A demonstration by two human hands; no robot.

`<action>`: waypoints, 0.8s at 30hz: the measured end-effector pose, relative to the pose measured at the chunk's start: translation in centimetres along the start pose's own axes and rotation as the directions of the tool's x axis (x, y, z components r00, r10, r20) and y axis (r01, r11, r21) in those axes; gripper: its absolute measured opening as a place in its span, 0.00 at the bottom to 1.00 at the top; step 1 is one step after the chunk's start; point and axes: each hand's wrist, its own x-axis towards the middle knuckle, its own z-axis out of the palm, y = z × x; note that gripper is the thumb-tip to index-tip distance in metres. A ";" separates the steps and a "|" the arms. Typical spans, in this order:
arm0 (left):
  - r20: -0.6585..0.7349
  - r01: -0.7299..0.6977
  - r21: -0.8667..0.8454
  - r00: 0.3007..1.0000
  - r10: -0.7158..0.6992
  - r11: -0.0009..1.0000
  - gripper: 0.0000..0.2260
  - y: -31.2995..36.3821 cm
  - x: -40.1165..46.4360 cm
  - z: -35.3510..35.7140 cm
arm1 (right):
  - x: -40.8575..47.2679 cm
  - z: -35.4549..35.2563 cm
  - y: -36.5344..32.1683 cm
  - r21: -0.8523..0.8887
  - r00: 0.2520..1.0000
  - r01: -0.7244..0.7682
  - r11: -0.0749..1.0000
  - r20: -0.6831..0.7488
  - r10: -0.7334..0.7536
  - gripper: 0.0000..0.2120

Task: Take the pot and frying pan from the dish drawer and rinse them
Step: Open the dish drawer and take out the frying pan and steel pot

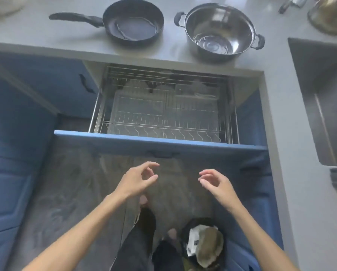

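A black frying pan (pixel 133 22) with a long handle pointing left rests on the grey counter (pixel 46 34). To its right stands a shiny steel pot (pixel 219 32) with two dark side handles. Below the counter edge the blue-fronted dish drawer (pixel 159 140) is pulled out, and its wire rack holds no pot or pan. My left hand (pixel 139 178) and my right hand (pixel 215 182) hover just in front of the drawer's front panel, both holding nothing, fingers loosely curled and apart.
A steel sink (pixel 324 98) is sunk into the counter at the right. A glass jar (pixel 332 14) and a utensil (pixel 293 2) sit at the far right back. A small bin with rubbish (pixel 204 245) stands on the floor beside my feet. Blue cabinet doors (pixel 17 133) flank the drawer.
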 end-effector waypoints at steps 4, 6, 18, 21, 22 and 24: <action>0.115 0.038 0.144 0.992 -0.055 0.989 0.14 -2.7 4.4 2.4 | 2.8 4.9 2.7 -0.164 0.991 -0.025 0.986 0.123 0.045 0.09; 0.112 0.027 0.229 0.992 -0.054 0.973 0.18 -4.1 7.6 3.6 | 6.4 7.1 3.7 -0.235 0.986 0.013 0.972 0.162 0.026 0.10; 0.005 0.091 0.151 0.996 -0.093 0.984 0.11 -10.6 17.5 6.7 | 19.5 12.6 8.1 -0.460 0.998 -0.028 0.888 -0.055 0.003 0.15; 0.018 0.115 0.095 0.993 -0.117 0.989 0.09 -10.4 18.3 6.2 | 20.7 12.3 7.4 -0.440 0.999 -0.040 0.897 -0.030 0.030 0.13; 0.036 0.120 0.078 0.992 -0.123 0.990 0.09 -10.2 18.6 5.9 | 21.1 12.2 7.1 -0.427 0.999 -0.042 0.903 -0.029 0.033 0.14; 0.055 0.125 0.044 0.990 -0.127 0.991 0.08 -9.3 19.8 5.1 | 22.1 11.6 6.1 -0.402 0.999 -0.038 0.915 -0.024 0.031 0.15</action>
